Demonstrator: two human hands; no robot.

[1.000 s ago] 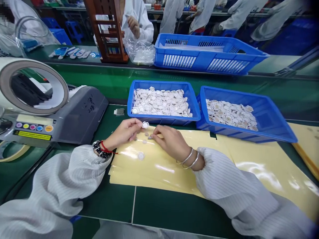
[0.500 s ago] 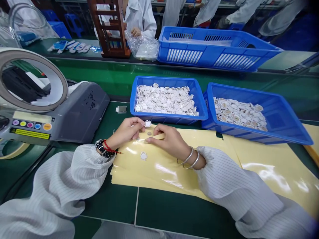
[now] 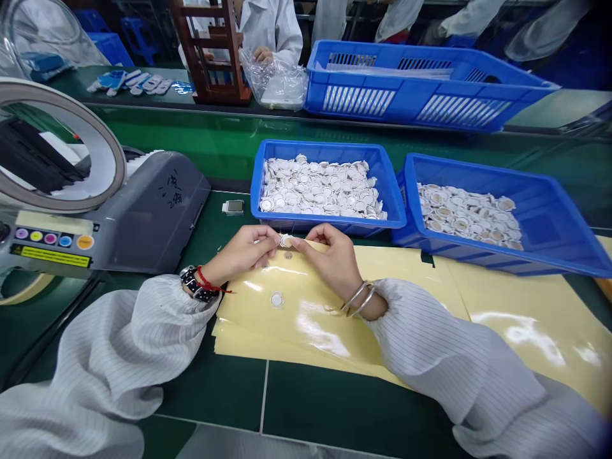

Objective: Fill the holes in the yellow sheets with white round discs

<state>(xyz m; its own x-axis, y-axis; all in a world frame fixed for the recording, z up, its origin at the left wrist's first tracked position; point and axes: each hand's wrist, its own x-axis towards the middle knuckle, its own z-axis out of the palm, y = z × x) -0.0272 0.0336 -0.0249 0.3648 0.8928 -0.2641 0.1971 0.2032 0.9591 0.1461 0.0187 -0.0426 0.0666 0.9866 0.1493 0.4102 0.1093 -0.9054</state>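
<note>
head view: the left hand (image 3: 243, 252) and the right hand (image 3: 329, 258) meet above the far edge of a yellow sheet (image 3: 306, 331), which lies on the green worktop (image 3: 335, 408). between them is a small white disc (image 3: 285, 240), held just clear of the sheet and just in front of the near blue bin (image 3: 329, 224). the left grip is narrow, thumb and forefinger pinched on the disc's left side. the right grip is also narrow, its fingertips closed on the disc's right edge.

half a second ago the left hand held the disc alone, turned flat toward the camera, while the right fingertips pressed down on the sheet. now the right hand has lifted and come up to the disc, and the disc sits lower and more edge-on.

a ringed disc (image 3: 276, 299) lies stuck on the sheet nearer the person, where it was before, and a small grey dot (image 3: 288, 255) sits just below the fingertips. the near blue bin is heaped with white discs. a second blue bin (image 3: 549, 248) stands touching it on the right, holding a thinner layer. a grey machine (image 3: 153, 217) stands to the left.
</note>
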